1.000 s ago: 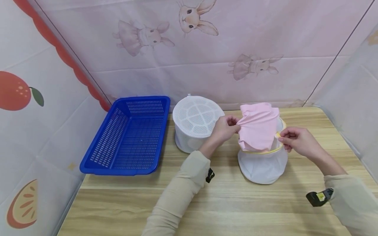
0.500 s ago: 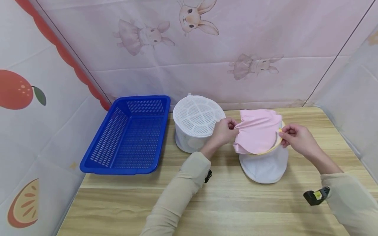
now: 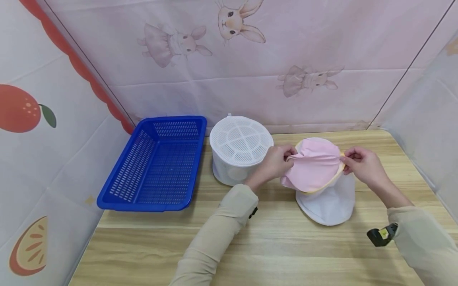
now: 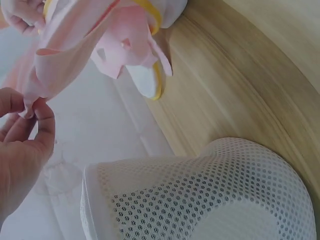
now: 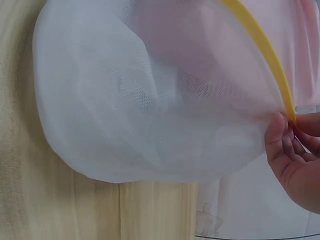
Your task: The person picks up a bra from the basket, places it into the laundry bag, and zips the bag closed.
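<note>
A pink garment (image 3: 313, 169) lies bunched over the mouth of a white mesh laundry bag (image 3: 327, 206) with a yellow rim (image 5: 270, 57). My left hand (image 3: 279, 161) pinches a gathered edge of the garment; in the left wrist view, thumb and fingertips hold the cloth. At the bag's right side my right hand (image 3: 365, 167) pinches the yellow rim between thumb and fingers. The bag's mouth tips toward the left, and pink cloth shows through its thin wall in the right wrist view. Part of the garment hangs over the rim on the left. The bag's inside is mostly hidden.
A second white mesh laundry bag (image 3: 241, 147), round and upright with its top covered, stands just left of my left hand. Farther left sits a blue plastic basket (image 3: 162, 171). All stand on a wooden table (image 3: 286, 250), with a printed cloth wall (image 3: 250, 91) behind.
The garment has come down lower into the bag's mouth. The bag has shifted slightly right, and its rim tilts more to the left. Both hands keep their grips.
</note>
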A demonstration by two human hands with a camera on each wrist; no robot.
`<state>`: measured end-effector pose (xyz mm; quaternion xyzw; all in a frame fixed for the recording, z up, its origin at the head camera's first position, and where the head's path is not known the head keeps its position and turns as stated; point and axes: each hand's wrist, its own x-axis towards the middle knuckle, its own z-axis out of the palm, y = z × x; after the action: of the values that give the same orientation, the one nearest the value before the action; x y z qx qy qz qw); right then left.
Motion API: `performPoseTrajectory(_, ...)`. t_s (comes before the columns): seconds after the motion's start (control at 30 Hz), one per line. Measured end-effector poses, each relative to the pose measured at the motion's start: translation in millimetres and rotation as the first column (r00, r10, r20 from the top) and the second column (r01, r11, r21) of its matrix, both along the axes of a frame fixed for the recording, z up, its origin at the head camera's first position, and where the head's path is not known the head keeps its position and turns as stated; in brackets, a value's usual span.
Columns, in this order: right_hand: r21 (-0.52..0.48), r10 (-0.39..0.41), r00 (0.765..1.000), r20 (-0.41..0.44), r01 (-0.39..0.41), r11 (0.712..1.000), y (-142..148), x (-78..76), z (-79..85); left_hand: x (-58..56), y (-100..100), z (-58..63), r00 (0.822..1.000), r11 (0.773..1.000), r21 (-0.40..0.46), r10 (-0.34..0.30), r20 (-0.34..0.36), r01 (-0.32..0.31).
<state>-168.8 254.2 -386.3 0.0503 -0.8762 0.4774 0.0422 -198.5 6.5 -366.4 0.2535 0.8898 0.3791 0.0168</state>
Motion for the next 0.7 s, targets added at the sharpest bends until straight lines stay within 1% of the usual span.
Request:
performPoseTrajectory(0.1,-0.004,-0.017,1.000,-0.012,0.017,1.000,1.1,-0.8,-0.2,1.1,0.1,2.0,0.999,0.999,0.010,-0.044,0.021,0.044)
performPoseTrajectory(0.2,-0.015,-0.022,1.000,-0.007,0.022,1.000,0.5,0.2,1.9,2.5,1.2,4.0,0.998,0.997,-0.035,-0.067,0.023,0.068)
performPoseTrajectory(0.23,-0.020,-0.023,1.000,0.001,0.023,1.000,0.2,0.7,3.4,2.9,1.7,4.5,0.997,0.996,-0.056,-0.070,0.016,0.070)
performPoseTrajectory(0.33,-0.032,-0.018,0.999,0.031,0.019,0.999,-0.5,2.5,8.4,3.9,3.5,5.8,0.997,0.989,-0.137,-0.070,-0.039,0.064)
performPoseTrajectory(0.4,-0.031,-0.017,0.999,0.051,0.018,0.999,-0.7,3.7,11.9,4.7,4.9,6.6,0.994,0.980,-0.192,-0.074,-0.086,0.056)
performPoseTrajectory(0.5,-0.032,-0.008,0.998,0.068,0.010,0.999,-1.3,5.2,16.9,5.8,7.6,7.3,0.985,0.960,-0.276,-0.087,-0.149,0.043)
performPoseTrajectory(0.57,-0.034,-0.002,0.997,0.073,0.004,0.999,-1.5,5.8,19.9,6.7,9.6,8.3,0.981,0.949,-0.313,-0.101,-0.163,0.046)
performPoseTrajectory(0.7,-0.022,-0.006,0.997,0.080,0.008,1.000,-1.8,7.3,26.8,9.2,13.4,11.9,0.979,0.929,-0.365,-0.132,-0.158,0.066)
